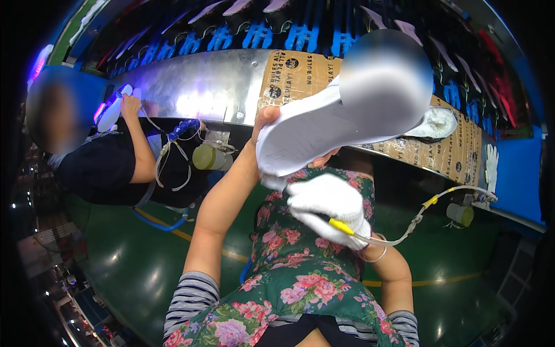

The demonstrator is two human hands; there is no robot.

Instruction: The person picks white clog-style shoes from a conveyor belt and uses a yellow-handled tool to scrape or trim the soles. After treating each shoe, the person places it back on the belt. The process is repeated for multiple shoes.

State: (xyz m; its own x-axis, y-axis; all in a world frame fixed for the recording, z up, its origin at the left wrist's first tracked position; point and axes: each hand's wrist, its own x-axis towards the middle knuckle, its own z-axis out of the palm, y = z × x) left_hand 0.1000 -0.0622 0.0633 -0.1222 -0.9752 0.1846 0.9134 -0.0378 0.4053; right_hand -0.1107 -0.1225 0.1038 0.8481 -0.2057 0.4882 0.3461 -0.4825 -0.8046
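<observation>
My bare left hand [265, 120] grips a white shoe sole [306, 136] by its left end, thumb at the edge and other fingertips showing below it. The sole is tilted up in front of me, its broad face toward me; its far right part is blurred. In a white knitted glove, my right hand [329, 205] is closed round a brush [275, 183]. The bristles are at the sole's lower left edge; I cannot tell if they touch. A clear hose [399, 237] with yellow fittings runs from the brush to the right.
Cardboard [303, 72] covers part of the metal bench [191, 72]. Another shoe piece [436, 124] lies on it at right. Behind runs a rack of blue holders [257, 36] with shoes. Jars [461, 215] and a white glove [491, 165] hang at right. A co-worker [110, 156] works at left.
</observation>
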